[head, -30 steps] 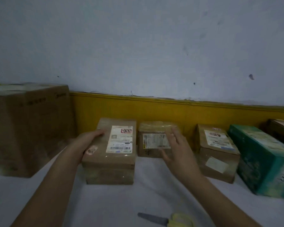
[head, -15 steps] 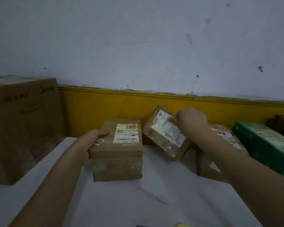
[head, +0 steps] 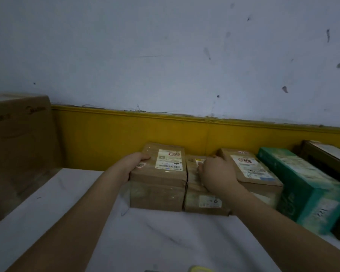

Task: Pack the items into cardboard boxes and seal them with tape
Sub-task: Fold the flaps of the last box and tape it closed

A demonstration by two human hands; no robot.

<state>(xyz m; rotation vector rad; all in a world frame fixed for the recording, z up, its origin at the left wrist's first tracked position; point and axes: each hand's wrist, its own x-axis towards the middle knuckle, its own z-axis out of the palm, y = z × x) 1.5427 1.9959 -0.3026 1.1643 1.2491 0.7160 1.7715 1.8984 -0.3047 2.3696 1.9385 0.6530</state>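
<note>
Grips box (head: 157,191) at its 9 o'clock edge with left hand (head: 133,165); clasps parcel (head: 196,205) (touching, at box's 3 o'clock) with curled right hand (head: 218,173).

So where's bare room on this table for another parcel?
Bare tabletop in front of the parcel row, and between the leftmost parcel and the big carton. The row through the teal box is packed tight.

Brown cardboard parcels (head: 157,179) carry white labels (head: 170,160); one box (head: 306,185) is teal-green, the wall band (head: 106,138) yellow, the tablecloth (head: 165,236) white.
</note>
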